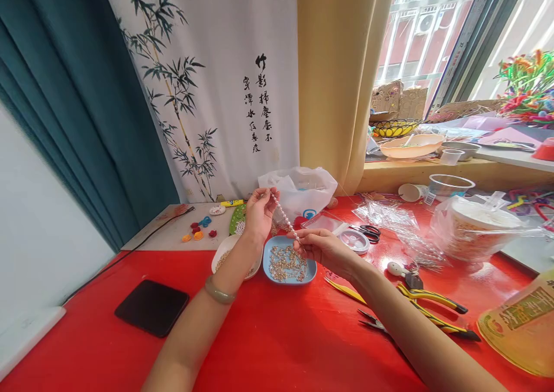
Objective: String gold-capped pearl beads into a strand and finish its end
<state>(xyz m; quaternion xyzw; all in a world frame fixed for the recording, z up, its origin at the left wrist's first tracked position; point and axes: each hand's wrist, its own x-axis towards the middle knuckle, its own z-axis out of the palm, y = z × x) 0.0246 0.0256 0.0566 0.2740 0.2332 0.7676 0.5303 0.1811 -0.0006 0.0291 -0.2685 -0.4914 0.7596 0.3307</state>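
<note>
A string of small pale beads stretches at a slant between my two hands, above the dishes. Its upper end is pinched in the fingers of my left hand. Lower and to the right, my right hand grips the other end. Under my right fingertips sits a blue dish with many small gold-coloured pieces in it. A white dish holding small beads is partly hidden behind my left forearm.
A black phone-like slab lies at left. On the right are yellow-handled pliers, black scissors, clear plastic packets, a bagged tub and a bottle of yellow liquid. A white plastic bag stands behind the dishes.
</note>
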